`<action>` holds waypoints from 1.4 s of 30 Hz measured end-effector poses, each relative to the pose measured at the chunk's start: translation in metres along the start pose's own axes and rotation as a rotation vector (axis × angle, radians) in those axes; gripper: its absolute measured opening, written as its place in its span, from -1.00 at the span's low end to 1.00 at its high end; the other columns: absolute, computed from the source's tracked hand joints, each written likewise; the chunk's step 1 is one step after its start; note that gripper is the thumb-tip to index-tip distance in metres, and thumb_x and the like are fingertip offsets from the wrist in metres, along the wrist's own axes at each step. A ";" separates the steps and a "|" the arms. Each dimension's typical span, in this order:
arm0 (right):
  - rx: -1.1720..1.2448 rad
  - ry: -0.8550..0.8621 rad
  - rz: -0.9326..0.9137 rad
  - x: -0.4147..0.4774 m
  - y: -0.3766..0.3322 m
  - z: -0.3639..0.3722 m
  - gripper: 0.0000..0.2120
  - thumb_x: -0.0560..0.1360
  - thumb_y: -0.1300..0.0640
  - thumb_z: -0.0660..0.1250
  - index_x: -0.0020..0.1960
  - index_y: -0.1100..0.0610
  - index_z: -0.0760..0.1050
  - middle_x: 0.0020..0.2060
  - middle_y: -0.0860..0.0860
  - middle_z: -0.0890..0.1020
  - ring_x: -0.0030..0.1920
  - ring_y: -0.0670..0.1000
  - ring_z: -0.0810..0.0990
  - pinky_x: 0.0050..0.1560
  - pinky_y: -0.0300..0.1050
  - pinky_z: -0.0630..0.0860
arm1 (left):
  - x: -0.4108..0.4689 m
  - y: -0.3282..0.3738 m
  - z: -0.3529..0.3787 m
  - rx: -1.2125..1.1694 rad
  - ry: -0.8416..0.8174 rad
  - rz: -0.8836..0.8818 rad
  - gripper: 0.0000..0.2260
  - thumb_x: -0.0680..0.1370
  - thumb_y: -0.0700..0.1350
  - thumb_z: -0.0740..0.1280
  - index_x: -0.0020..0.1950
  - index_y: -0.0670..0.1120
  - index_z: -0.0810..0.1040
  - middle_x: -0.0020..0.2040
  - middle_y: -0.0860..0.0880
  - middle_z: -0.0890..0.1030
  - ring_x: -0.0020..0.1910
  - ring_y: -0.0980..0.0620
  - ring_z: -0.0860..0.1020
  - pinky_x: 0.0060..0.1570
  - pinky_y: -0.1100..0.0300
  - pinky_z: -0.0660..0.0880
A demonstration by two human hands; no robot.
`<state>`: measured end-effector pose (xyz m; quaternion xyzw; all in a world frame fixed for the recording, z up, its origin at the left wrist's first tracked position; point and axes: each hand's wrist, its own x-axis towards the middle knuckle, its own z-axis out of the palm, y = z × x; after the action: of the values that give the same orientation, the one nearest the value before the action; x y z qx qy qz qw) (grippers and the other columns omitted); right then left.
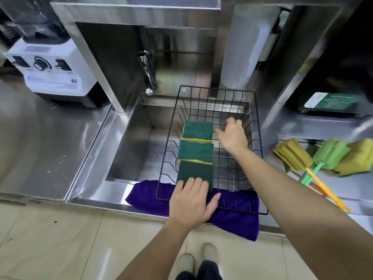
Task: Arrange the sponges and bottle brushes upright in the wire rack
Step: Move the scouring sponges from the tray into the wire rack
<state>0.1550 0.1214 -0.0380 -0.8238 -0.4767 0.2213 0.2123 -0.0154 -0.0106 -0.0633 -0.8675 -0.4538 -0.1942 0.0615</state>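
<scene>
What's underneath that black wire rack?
The wire rack sits over the sink; its near edge rests on a purple cloth. The sink floor below the sponges is hidden.

Both forearms are bare to the frame's edge, with no sleeve, watch or ring in sight. The left hand [190,203] and right hand [232,134] wear no gloves. Below, two pale, rounded shoes [196,259] show above dark trouser legs [199,272], possibly navy.
</scene>
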 end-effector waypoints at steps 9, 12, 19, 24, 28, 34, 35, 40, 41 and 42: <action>-0.048 0.451 -0.011 -0.027 0.074 -0.096 -0.76 0.49 0.18 0.21 0.11 0.22 0.49 0.11 0.23 0.54 0.15 0.26 0.48 0.16 0.10 0.35 | 0.008 0.014 -0.007 0.015 -0.076 0.031 -0.61 0.56 0.13 0.14 -0.21 -0.15 0.51 -0.27 -0.10 0.54 -0.27 -0.13 0.49 -0.18 0.00 0.41; -0.129 0.609 0.163 -0.032 0.110 -0.122 -0.68 0.48 0.16 0.23 0.21 0.22 0.43 0.17 0.23 0.49 0.21 0.24 0.42 0.21 0.12 0.28 | 0.017 0.039 -0.005 0.003 -0.077 0.113 -0.61 0.55 0.14 0.14 -0.23 -0.14 0.48 -0.29 -0.09 0.51 -0.30 -0.13 0.46 -0.17 0.02 0.31; -0.079 0.653 0.548 -0.048 0.198 -0.158 -0.45 0.46 0.00 0.33 0.28 0.30 0.26 0.24 0.29 0.41 0.26 0.30 0.40 0.19 0.22 0.34 | 0.024 0.076 0.005 -0.003 -0.188 0.249 -0.59 0.57 0.17 0.10 -0.20 -0.12 0.50 -0.28 -0.08 0.54 -0.29 -0.10 0.48 -0.21 0.00 0.44; -0.051 0.415 0.673 -0.048 0.228 -0.163 -0.25 0.45 -0.27 0.23 0.31 0.35 0.26 0.26 0.27 0.40 0.26 0.30 0.44 0.18 0.19 0.41 | 0.023 0.076 0.007 0.004 -0.173 0.275 -0.57 0.57 0.15 0.05 -0.20 -0.13 0.52 -0.29 -0.08 0.55 -0.30 -0.09 0.49 -0.23 0.01 0.45; 0.050 0.326 0.660 -0.040 0.237 -0.164 -0.35 0.46 -0.22 0.24 0.26 0.31 0.35 0.22 0.29 0.47 0.20 0.30 0.49 0.17 0.15 0.44 | 0.022 0.075 0.009 0.018 -0.108 0.277 -0.58 0.58 0.14 0.08 -0.23 -0.13 0.52 -0.32 -0.08 0.53 -0.34 -0.11 0.48 -0.28 0.02 0.45; 0.183 0.624 0.638 -0.041 0.235 -0.167 -0.58 0.48 -0.03 0.22 0.09 0.33 0.45 0.06 0.35 0.57 0.10 0.34 0.53 0.03 0.13 0.46 | 0.021 0.074 0.011 0.015 -0.076 0.282 -0.58 0.58 0.15 0.11 -0.24 -0.13 0.53 -0.32 -0.07 0.53 -0.35 -0.10 0.47 -0.31 0.02 0.45; 0.237 0.665 0.641 -0.041 0.234 -0.168 -0.59 0.48 -0.02 0.21 0.06 0.34 0.46 0.02 0.36 0.58 0.06 0.34 0.54 0.01 0.13 0.48 | 0.021 0.074 0.011 0.015 -0.074 0.284 -0.58 0.58 0.15 0.12 -0.24 -0.13 0.53 -0.32 -0.07 0.53 -0.34 -0.10 0.47 -0.30 0.02 0.45; 0.771 0.690 0.468 -0.038 0.218 -0.177 -0.89 0.50 0.12 0.10 -0.07 0.17 0.27 -0.32 0.19 0.51 -0.60 0.04 0.52 -0.68 -0.29 0.37 | 0.021 0.074 0.012 0.014 -0.068 0.274 -0.59 0.56 0.15 0.13 -0.25 -0.13 0.52 -0.34 -0.07 0.51 -0.36 -0.10 0.46 -0.31 0.03 0.44; 0.840 0.667 0.405 -0.039 0.211 -0.179 -0.90 0.51 0.16 0.07 0.01 0.16 0.23 -0.34 0.17 0.50 -0.66 -0.02 0.50 -0.69 -0.27 0.41 | 0.020 0.074 0.011 0.013 -0.068 0.271 -0.59 0.56 0.15 0.13 -0.25 -0.13 0.52 -0.34 -0.07 0.51 -0.36 -0.10 0.46 -0.31 0.03 0.44; 0.898 0.633 0.338 -0.040 0.204 -0.181 -0.83 0.51 0.20 0.06 0.10 0.12 0.21 -0.33 0.16 0.50 -0.65 -0.04 0.53 -0.66 -0.22 0.49 | 0.021 0.074 0.011 0.013 -0.069 0.268 -0.59 0.56 0.15 0.14 -0.25 -0.13 0.52 -0.34 -0.07 0.52 -0.35 -0.10 0.47 -0.31 0.03 0.45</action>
<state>0.3805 -0.0319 0.0015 -0.7438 -0.1110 0.1755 0.6353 0.0584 -0.0346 -0.0605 -0.9262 -0.3368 -0.1510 0.0770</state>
